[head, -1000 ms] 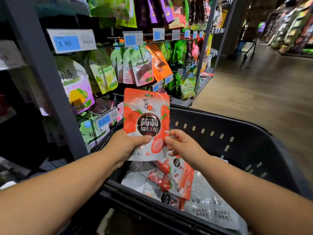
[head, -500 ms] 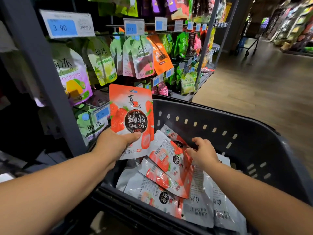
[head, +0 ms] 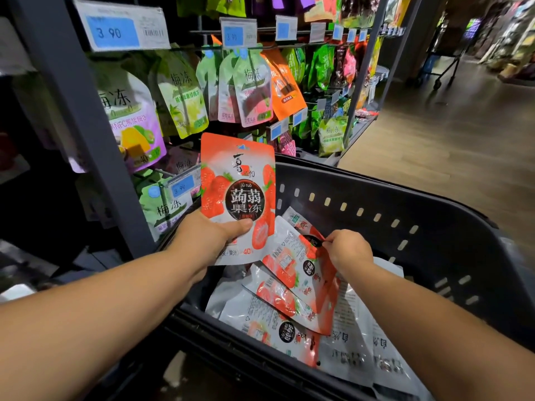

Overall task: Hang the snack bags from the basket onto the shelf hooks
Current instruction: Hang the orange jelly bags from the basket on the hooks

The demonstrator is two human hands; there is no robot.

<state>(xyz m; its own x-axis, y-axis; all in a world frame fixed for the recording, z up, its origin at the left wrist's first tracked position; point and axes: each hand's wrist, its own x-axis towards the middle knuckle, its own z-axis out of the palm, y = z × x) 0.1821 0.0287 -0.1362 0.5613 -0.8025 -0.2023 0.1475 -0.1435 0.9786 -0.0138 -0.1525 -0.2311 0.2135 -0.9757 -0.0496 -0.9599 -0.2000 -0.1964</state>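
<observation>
**Left hand grips red bag, right pinches second bag in basket**

Left hand [head: 208, 235] is closed round the lower left part of a red bag [head: 237, 195], thumb across the front, fingers hidden behind. Bag is upright, front to the camera, strawberry print and a dark round label. It sits above the basket's left rim, just in front of the shelf [head: 72, 111], and is not on a hook.

On the shelf, left to right: big price tag [head: 121, 30] reading 3.90 at top left, hung bags [head: 252, 88] in green, pink and orange on the hook rail, and more green packs toward the far right end. A smaller 3.90 tag [head: 182, 186] sits just left of the red bag.

Right hand [head: 350, 251] is inside the basket [head: 376, 186], fingers curled and pinching the top edge of a second bag [head: 292, 264]. That bag is tilted with its back side up, and its lower end rests on the pile [head: 275, 328] of similar red bags. White bags [head: 353, 351] lie at the near right of the basket floor, partly under the right forearm.

Basket is dark with slotted walls. Its left rim is close to the shelf, and wood floor [head: 434, 146] lies beyond the far right rim.
</observation>
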